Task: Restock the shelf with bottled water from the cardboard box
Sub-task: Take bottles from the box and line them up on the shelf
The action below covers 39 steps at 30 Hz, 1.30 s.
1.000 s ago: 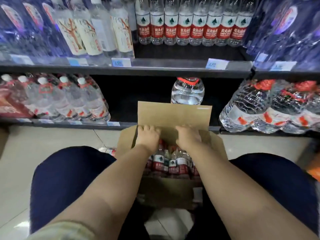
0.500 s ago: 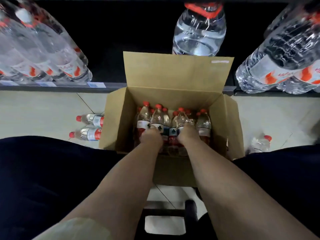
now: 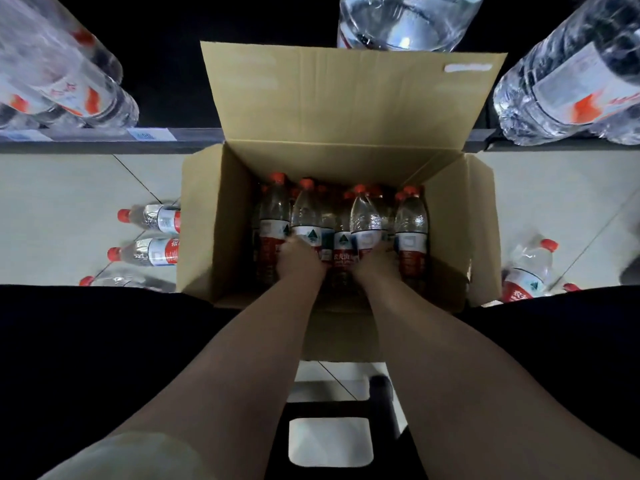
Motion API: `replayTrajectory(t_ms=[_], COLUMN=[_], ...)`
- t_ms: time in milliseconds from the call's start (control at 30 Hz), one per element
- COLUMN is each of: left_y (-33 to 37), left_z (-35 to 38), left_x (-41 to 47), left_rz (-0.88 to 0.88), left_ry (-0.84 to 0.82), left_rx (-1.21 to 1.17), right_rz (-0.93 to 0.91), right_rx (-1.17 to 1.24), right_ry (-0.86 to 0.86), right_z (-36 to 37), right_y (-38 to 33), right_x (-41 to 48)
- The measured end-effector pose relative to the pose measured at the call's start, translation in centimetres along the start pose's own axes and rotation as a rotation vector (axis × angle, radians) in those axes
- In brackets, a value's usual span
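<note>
An open cardboard box stands on the floor between my knees, against the bottom shelf edge. Inside it stand several small water bottles with red caps and red-and-white labels. My left hand is down in the box, its fingers wrapped around one bottle at the label. My right hand grips another bottle just to the right of it. More bottles stand on either side, and the bottles' lower halves are hidden by my hands.
Loose small bottles lie on the tiled floor left of the box and right of it. Large water bottles fill the shelf at left, behind the box flap and at right. A stool is under me.
My view has tipped down from the shelves onto the box. Both hands went from the box's rear edge down inside it and closed around two bottles.
</note>
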State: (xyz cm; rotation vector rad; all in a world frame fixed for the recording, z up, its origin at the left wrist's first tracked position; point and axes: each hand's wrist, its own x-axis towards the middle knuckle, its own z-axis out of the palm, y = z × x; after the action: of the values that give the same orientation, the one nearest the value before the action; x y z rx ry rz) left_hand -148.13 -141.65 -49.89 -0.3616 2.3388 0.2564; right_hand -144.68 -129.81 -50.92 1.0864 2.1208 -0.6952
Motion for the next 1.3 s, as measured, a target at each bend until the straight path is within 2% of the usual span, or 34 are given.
replayTrajectory(t_ms=[100,200,300,433,533,600,733,833,933,1167,1300], left_y=[0.4,0.8,0.8,0.4,0.3,0.3,0.3,0.4,-0.3,-2.4,-3.5], left_z=[0.4,0.3,0.1,0.0,-0.3,-0.8,-1.7,-2.5,-3.1,-6.3,-8.7], left_x=[0.1,0.3,0.1,-0.4,-0.6,-0.7,-0.6,-1.5,-2.8,-7.3,-11.5], left_rz=[-0.019,-0.045,-0.075,-0.083,-0.1,-0.138,-0.227,-0.278,-0.3,-0.168,-0.098], left_ry=[0.031,0.076,0.075,0.022,-0.001,-0.035,-0.134,-0.19,-0.267,-0.125,-0.079], left_rx=[-0.013,-0.044,-0.124,-0.224,-0.33,-0.417,-0.662,-0.895,-1.043,-1.278,-1.342], right_rz=[-0.017,-0.009,0.035,0.167,0.199,0.207,0.186,0.235,0.206,-0.03,-0.136], right_rx=[-0.127,-0.046,0.357,0.898,1.222,1.375,1.361,1.287,1.239,1.213,1.328], right_ry=[0.029,0.027,-0.069,-0.296,-0.536,-0.62,-0.651,-0.58,-0.553,-0.548,-0.584], right_z=[-0.1,0.1,0.0,-1.2,-2.8,-3.4,-4.1,-4.1,-5.0,-8.5,-9.3], right_y=[-0.2,0.0,0.2,-0.5,-0.1,0.7,0.9,1.3,1.5,-0.3,-0.1], right_x=[0.1,0.7,0.9,0.0,-0.9,-0.9,-0.8,-1.2,-2.4,-7.7,-11.7])
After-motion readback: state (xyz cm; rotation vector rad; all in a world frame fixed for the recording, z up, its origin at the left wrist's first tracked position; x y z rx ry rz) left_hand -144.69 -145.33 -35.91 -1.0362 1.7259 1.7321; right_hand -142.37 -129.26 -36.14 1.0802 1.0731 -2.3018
